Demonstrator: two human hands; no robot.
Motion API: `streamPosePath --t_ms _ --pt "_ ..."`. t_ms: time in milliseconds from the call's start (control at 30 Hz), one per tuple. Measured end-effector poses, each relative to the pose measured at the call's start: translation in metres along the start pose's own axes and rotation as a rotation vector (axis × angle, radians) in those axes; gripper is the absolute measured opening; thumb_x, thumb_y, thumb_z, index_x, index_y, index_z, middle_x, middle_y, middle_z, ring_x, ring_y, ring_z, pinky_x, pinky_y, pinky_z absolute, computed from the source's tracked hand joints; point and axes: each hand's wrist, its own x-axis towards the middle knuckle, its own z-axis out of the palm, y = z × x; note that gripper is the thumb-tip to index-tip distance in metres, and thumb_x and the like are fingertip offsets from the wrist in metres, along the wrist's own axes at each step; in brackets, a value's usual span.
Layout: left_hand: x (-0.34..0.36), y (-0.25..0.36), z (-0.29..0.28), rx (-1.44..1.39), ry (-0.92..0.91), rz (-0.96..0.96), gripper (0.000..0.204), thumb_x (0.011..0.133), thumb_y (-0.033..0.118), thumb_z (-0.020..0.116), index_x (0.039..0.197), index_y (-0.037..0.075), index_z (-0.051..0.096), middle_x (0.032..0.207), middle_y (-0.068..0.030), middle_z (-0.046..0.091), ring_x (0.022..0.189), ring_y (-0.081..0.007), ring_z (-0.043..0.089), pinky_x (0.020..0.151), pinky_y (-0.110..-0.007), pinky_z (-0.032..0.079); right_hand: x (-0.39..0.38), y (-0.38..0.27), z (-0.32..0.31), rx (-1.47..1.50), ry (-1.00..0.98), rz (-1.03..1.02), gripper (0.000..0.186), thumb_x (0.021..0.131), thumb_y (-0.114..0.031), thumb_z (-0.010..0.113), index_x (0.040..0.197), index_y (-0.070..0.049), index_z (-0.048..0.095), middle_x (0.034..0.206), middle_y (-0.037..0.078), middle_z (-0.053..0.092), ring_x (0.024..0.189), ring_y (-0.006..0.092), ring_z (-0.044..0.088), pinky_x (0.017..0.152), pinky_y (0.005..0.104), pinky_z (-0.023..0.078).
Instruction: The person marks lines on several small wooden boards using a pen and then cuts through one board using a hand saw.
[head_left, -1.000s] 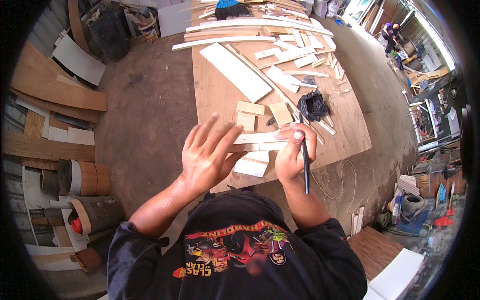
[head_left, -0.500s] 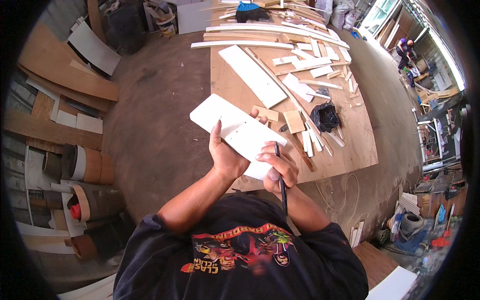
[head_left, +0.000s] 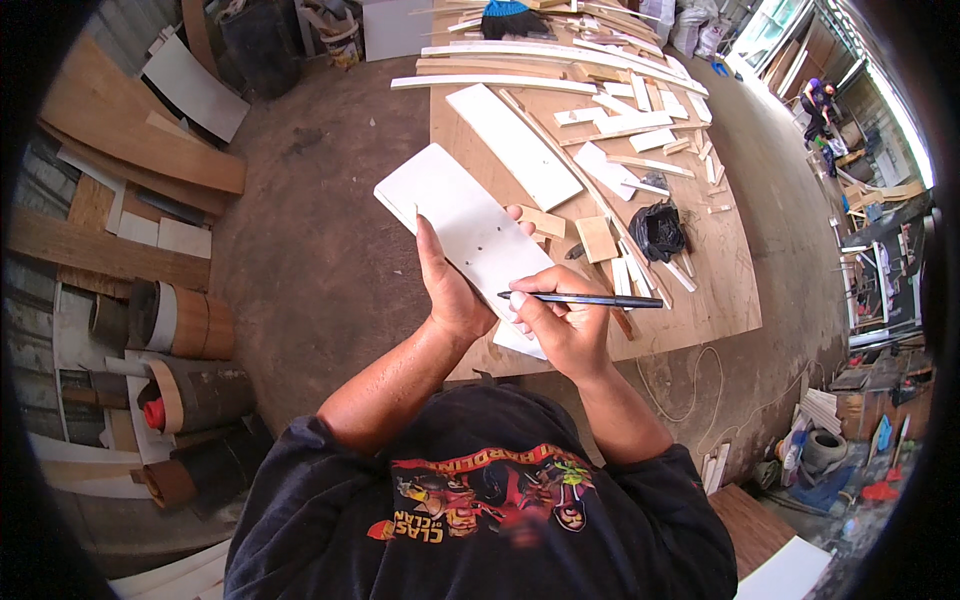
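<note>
A long white board (head_left: 465, 220) with a few small dark holes rests in my left hand (head_left: 455, 290). My thumb lies along its left edge, and fingertips show past its right edge. In my right hand (head_left: 575, 325) is a slim black pen (head_left: 600, 299), pinched between thumb and fingers. It lies nearly level, its left tip at the board's lower left edge; whether it touches the surface I cannot tell. Below the board, a second white piece (head_left: 520, 342) shows in part.
Ahead, a wooden table (head_left: 700, 300) carries a wide white board (head_left: 515, 145), several strips and offcuts, and a black plastic bag (head_left: 659, 233). Rolls of sheet material (head_left: 180, 320) stand at the left. A cable (head_left: 690, 400) lies on the floor. Another person (head_left: 818, 105) works at the far right.
The pen has swung from upright to nearly level, its tip now at the board. My right hand has turned with it. The board's far end has shifted slightly up and away.
</note>
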Motion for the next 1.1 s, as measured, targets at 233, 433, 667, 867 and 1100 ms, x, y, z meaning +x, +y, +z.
streamPosePath --t_ms 233,433,667,867,1100 --pt "-0.004 0.000 0.004 0.060 0.003 0.009 0.110 0.082 0.093 0.033 0.147 0.004 0.037 0.131 -0.0230 0.056 0.119 -0.0354 0.060 0.098 -0.053 0.054 0.005 0.002 0.005 0.067 -0.043 -0.007 0.003 0.093 0.004 0.061 0.095 0.003 0.063 0.076 0.009 0.067 0.060 0.0060 0.060 0.053 0.0206 0.048" --pt "-0.003 0.000 0.002 0.133 0.006 0.004 0.110 0.084 0.093 0.028 0.149 0.004 0.034 0.134 -0.0232 0.054 0.120 -0.0344 0.059 0.099 -0.053 0.053 0.006 0.007 0.003 0.009 -0.043 -0.015 0.002 0.094 0.003 0.061 0.094 0.002 0.063 0.075 0.007 0.067 0.059 0.0058 0.060 0.053 0.0204 0.048" --pt "-0.002 0.002 0.003 0.124 -0.002 -0.009 0.110 0.085 0.092 0.028 0.151 0.004 0.032 0.136 -0.0235 0.053 0.123 -0.0342 0.058 0.101 -0.053 0.052 0.007 0.007 0.006 0.049 -0.041 0.027 0.002 0.094 0.002 0.062 0.093 0.002 0.062 0.075 0.007 0.067 0.059 0.0048 0.059 0.052 0.0196 0.047" --pt "0.000 0.002 0.003 0.115 0.000 -0.021 0.111 0.083 0.093 0.029 0.151 0.004 0.033 0.137 -0.0234 0.053 0.123 -0.0342 0.057 0.103 -0.053 0.051 0.009 0.008 0.007 0.049 -0.033 0.026 0.002 0.095 0.002 0.062 0.093 0.001 0.062 0.073 0.005 0.066 0.058 0.0043 0.059 0.051 0.0191 0.046" --pt "0.001 0.003 0.004 0.133 0.015 -0.028 0.113 0.082 0.094 0.030 0.149 0.002 0.034 0.136 -0.0230 0.053 0.124 -0.0341 0.057 0.103 -0.052 0.051 0.010 0.009 0.006 0.064 -0.023 0.034 0.001 0.095 0.001 0.062 0.094 0.001 0.063 0.073 0.005 0.066 0.058 0.0038 0.058 0.050 0.0187 0.045"
